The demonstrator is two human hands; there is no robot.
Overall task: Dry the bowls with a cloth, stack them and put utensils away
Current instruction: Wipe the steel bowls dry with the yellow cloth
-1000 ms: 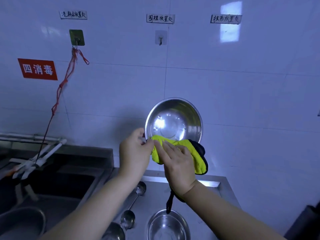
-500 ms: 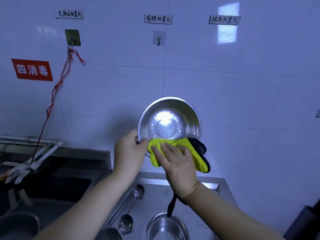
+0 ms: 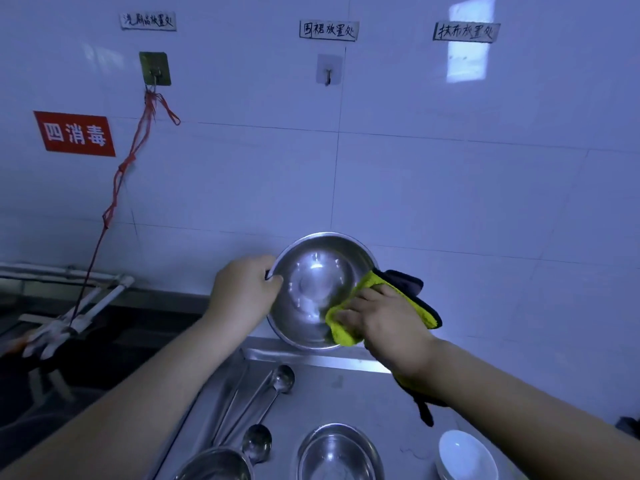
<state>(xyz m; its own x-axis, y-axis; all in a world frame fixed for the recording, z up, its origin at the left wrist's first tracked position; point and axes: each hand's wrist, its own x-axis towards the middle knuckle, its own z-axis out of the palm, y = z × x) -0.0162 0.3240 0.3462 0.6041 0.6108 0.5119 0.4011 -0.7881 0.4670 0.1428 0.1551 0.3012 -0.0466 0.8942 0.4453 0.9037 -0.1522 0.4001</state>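
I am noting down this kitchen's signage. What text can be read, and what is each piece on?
"四消毒": red sign on the wall tiles, left.
"洗刷品放置处": paper label above the green hook; handwriting partly unclear.
"围裙放置处": paper label above the clear hook.
"抹布放置处": paper label, right.

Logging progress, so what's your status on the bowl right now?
Left hand grips steel bowl by its rim, held up. Right hand presses yellow cloth inside bowl's lower right. Nothing in the way.
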